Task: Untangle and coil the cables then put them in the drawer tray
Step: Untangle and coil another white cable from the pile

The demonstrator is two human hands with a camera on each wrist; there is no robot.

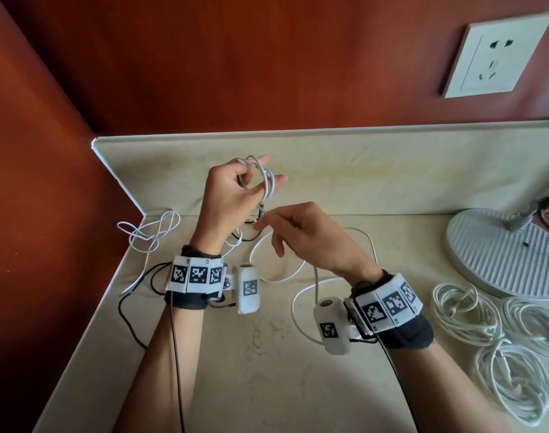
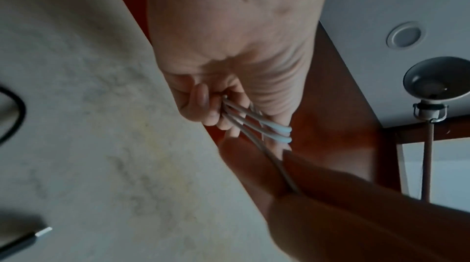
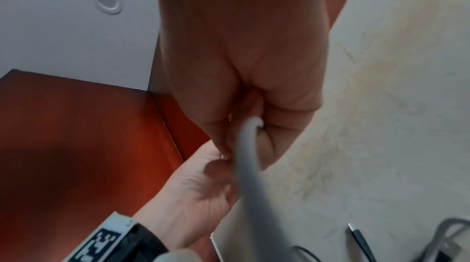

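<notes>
1. The left hand (image 1: 232, 195) is raised above the bench (image 1: 267, 354), fingers curled, with several loops of a white cable (image 1: 265, 176) wound round them.
2. The right hand (image 1: 304, 235) is just below and to the right of the left hand, its thumb and forefinger pinching the free run of the same white cable.
3. In the left wrist view, the loops (image 2: 257, 123) pass between the curled fingers (image 2: 203, 101).
4. Behind and below the hands, loose white cables (image 1: 148, 229) and thin black cables (image 1: 132, 320) lie tangled on the bench.
5. To the right of the right hand, three coiled white bundles (image 1: 498, 335) rest beside a lamp base (image 1: 498, 248).
6. A wall socket (image 1: 498, 54) sits above, well apart from the hands.
</notes>
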